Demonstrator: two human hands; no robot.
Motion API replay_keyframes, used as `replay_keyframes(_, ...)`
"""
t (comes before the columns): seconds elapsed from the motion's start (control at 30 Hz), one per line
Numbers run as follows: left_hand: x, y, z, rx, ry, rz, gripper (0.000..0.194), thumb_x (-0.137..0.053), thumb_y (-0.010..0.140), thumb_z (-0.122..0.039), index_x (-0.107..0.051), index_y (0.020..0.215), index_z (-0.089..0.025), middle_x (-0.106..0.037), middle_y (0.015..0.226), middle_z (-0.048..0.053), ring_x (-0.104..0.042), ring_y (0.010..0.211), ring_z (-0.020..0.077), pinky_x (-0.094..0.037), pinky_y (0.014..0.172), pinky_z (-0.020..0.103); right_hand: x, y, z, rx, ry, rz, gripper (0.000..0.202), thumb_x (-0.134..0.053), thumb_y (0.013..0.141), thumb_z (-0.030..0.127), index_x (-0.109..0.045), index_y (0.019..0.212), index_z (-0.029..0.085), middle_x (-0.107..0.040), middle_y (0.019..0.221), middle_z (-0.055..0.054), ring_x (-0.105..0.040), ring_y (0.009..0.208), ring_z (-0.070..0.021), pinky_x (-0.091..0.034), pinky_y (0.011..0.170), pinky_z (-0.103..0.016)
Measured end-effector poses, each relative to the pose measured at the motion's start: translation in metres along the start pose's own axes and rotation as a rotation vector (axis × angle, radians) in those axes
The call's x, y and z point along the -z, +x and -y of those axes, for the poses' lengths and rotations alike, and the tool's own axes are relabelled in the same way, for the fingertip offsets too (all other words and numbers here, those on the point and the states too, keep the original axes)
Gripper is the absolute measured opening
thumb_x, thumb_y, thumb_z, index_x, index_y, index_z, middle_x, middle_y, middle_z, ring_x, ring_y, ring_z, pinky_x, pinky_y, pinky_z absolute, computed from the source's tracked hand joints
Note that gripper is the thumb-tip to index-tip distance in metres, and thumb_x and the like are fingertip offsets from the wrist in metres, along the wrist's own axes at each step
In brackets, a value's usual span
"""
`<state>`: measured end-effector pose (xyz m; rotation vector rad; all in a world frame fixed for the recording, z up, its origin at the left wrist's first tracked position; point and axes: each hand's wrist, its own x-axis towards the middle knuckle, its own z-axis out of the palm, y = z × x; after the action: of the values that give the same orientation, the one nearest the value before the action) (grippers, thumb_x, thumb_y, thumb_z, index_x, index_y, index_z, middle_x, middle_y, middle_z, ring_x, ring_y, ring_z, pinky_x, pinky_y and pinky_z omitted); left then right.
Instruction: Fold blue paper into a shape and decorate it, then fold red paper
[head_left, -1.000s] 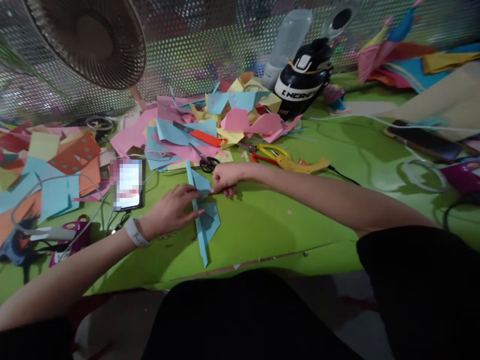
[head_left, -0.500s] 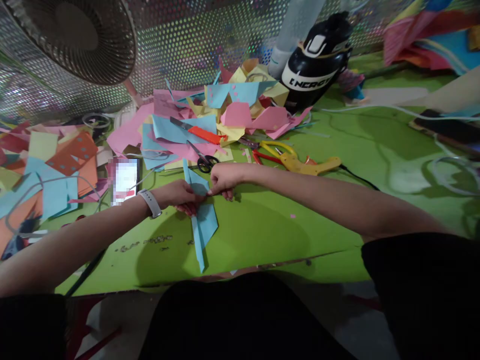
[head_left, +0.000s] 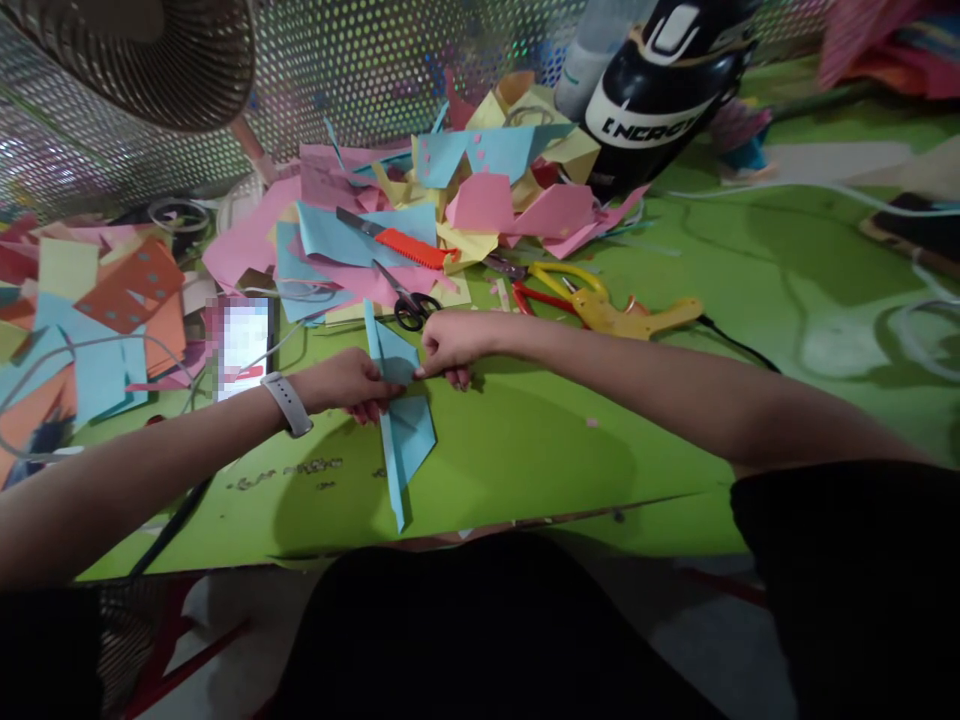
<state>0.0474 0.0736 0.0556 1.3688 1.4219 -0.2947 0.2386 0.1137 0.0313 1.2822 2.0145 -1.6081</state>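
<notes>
A light-blue sheet of paper [head_left: 411, 440], with a long narrow fold down its left side, lies between my hands near the table's front edge. My left hand [head_left: 366, 384], a pale watch strap on its wrist, is closed on the folded side, thumb and fingers pinching it at mid-length. From the right, my right hand [head_left: 453, 342] grips the paper's right edge between curled fingers, close to the left fingertips. Just behind the right hand are black-handled scissors [head_left: 409, 305], blades pointing up and left. My fingers cover the middle of the paper.
Behind lie a heap of coloured paper [head_left: 480, 205], a red-handled knife [head_left: 412, 247], red-handled pliers [head_left: 529, 297] and a yellow glue gun [head_left: 607, 305]. A phone [head_left: 247, 345] and paper stacks [head_left: 161, 345] are left. A fan [head_left: 150, 60] and black bottle [head_left: 652, 110] stand at the back.
The view has shifted slightly, so the background sits a little higher. Both hands keep their hold on the blue paper, almost unmoved.
</notes>
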Motion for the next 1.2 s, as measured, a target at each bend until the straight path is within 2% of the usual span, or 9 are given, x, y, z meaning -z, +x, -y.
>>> replay_keyframes(0.1, 0.001, 0.000, 0.005, 0.013, 0.005, 0.021, 0.046, -0.077, 0.069, -0.057, -0.065, 0.049, -0.017, -0.066, 0.052, 0.005, -0.061, 0.051, 0.0145, -0.045, 0.056, 0.027, 0.001, 0.000, 0.000, -0.003, -0.012, 0.015, 0.040, -0.077, 0.081, 0.047, -0.060, 0.066, 0.015, -0.064, 0.049, 0.003, -0.064, 0.046, -0.0108, -0.054, 0.058, -0.023)
replay_keyframes(0.33, 0.002, 0.000, 0.011, 0.059, -0.036, 0.029, 0.043, -0.078, 0.068, -0.055, -0.069, 0.049, -0.018, -0.066, 0.052, 0.008, -0.060, 0.053, 0.0179, -0.037, 0.050, 0.027, -0.001, 0.000, -0.001, -0.016, 0.021, -0.003, 0.040, -0.078, 0.082, 0.040, -0.056, 0.058, 0.016, -0.064, 0.049, 0.001, -0.065, 0.048, -0.0130, -0.055, 0.063, -0.027)
replay_keyframes(0.63, 0.005, -0.003, 0.010, 0.058, -0.081, 0.073, 0.038, -0.084, 0.062, -0.050, -0.069, 0.047, -0.018, -0.064, 0.050, 0.007, -0.054, 0.047, 0.0135, -0.030, 0.044, 0.024, 0.000, 0.001, -0.003, -0.001, 0.006, -0.015, 0.041, -0.079, 0.080, 0.042, -0.056, 0.059, 0.015, -0.067, 0.053, -0.002, -0.067, 0.052, -0.0140, -0.055, 0.060, -0.027)
replay_keyframes(0.77, 0.001, -0.004, 0.015, 0.040, -0.069, -0.025, 0.039, -0.082, 0.064, -0.050, -0.068, 0.047, -0.018, -0.068, 0.056, 0.008, -0.057, 0.051, 0.0150, -0.035, 0.047, 0.025, 0.000, 0.000, -0.003, -0.003, -0.013, -0.050, 0.041, -0.080, 0.080, 0.042, -0.056, 0.060, 0.015, -0.067, 0.054, -0.002, -0.068, 0.053, -0.0139, -0.051, 0.055, -0.024)
replay_keyframes(0.87, -0.005, -0.010, 0.024, -0.036, -0.101, -0.070, 0.038, -0.083, 0.063, -0.052, -0.068, 0.051, -0.018, -0.070, 0.059, 0.006, -0.058, 0.050, 0.0146, -0.041, 0.050, 0.026, 0.001, -0.004, -0.004, -0.015, 0.016, -0.079, 0.037, -0.078, 0.082, 0.038, -0.057, 0.064, 0.014, -0.067, 0.055, -0.002, -0.068, 0.054, -0.0127, -0.046, 0.053, -0.022)
replay_keyframes(0.97, -0.011, -0.021, 0.034, -0.144, -0.167, -0.144, 0.038, -0.078, 0.071, -0.054, -0.070, 0.062, -0.018, -0.071, 0.063, 0.006, -0.062, 0.053, 0.0151, -0.045, 0.053, 0.027, -0.005, -0.016, -0.006, -0.015, 0.098, -0.121, 0.032, -0.075, 0.086, 0.036, -0.058, 0.069, 0.014, -0.071, 0.064, -0.004, -0.068, 0.059, -0.0125, -0.045, 0.055, -0.023)
replay_keyframes(1.07, -0.020, -0.030, 0.044, -0.352, -0.124, -0.362, 0.036, -0.068, 0.081, -0.053, -0.071, 0.076, -0.017, -0.072, 0.070, 0.007, -0.064, 0.060, 0.0157, -0.047, 0.056, 0.026, -0.024, -0.031, -0.007, 0.050, 0.081, -0.323, 0.030, -0.072, 0.087, 0.042, -0.062, 0.078, 0.015, -0.072, 0.076, -0.005, -0.067, 0.065, -0.0140, -0.045, 0.058, -0.026)
replay_keyframes(1.13, -0.027, -0.034, 0.049, -0.524, 0.012, -0.536, 0.033, -0.065, 0.086, -0.048, -0.072, 0.084, -0.016, -0.073, 0.077, 0.007, -0.064, 0.066, 0.0153, -0.047, 0.061, 0.027, -0.043, -0.040, -0.007, 0.103, -0.046, -0.492, 0.034, -0.073, 0.083, 0.049, -0.065, 0.086, 0.016, -0.072, 0.086, -0.006, -0.067, 0.074, -0.0174, -0.045, 0.062, -0.029)
replay_keyframes(1.2, -0.034, -0.035, 0.052, -0.665, 0.153, -0.634, 0.029, -0.062, 0.089, -0.043, -0.073, 0.093, -0.016, -0.074, 0.087, 0.007, -0.064, 0.073, 0.0156, -0.048, 0.066, 0.027, -0.061, -0.045, -0.007, 0.125, -0.210, -0.611, 0.039, -0.076, 0.078, 0.052, -0.066, 0.093, 0.017, -0.070, 0.099, -0.009, -0.065, 0.084, -0.0217, -0.044, 0.065, -0.032)
